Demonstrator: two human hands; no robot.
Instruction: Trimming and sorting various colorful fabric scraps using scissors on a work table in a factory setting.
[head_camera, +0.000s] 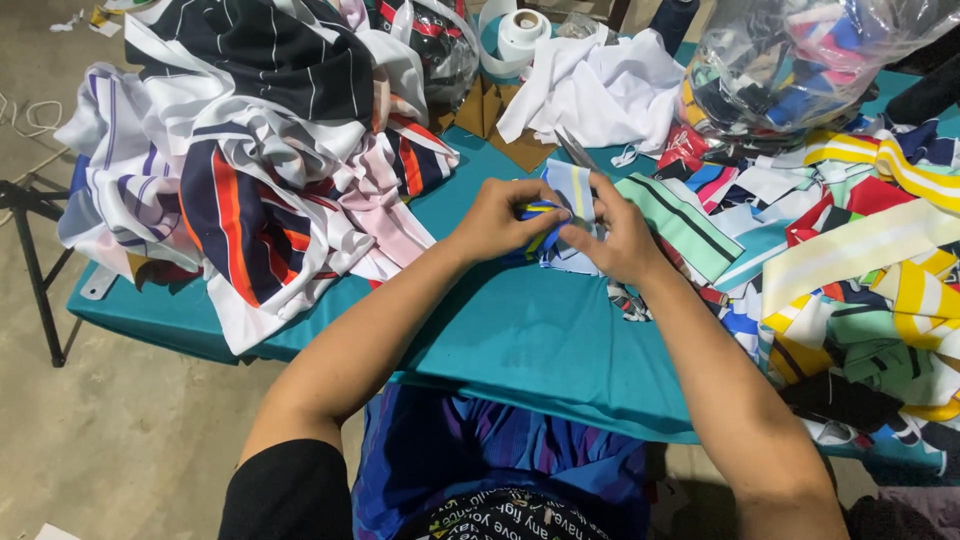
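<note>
Broad teal cloth-covered table (520, 340), filling the middle of the scene. Far left, a big heap of striped white, navy and orange garments (250, 150). Right, a spread of loose yellow, green and white striped fabric strips (860, 280), with a clear plastic bag of scraps (800, 50) behind it. Far centre, a crumpled white cloth (600, 90) and a white tape roll (522, 32). Mid-table, left hand (497, 220) pinched shut on a small pale-blue striped fabric piece (572, 195), blue and yellow trim at its near edge. Right hand (622, 240) likewise closed on the same piece, just beside the left. Grey scissor-like blades (577, 150) poking up behind the fingers; which hand has them, unclear. Risk, as judged: fingers so close to blades, easily nicked; small piece easily lost among the strips.
</note>
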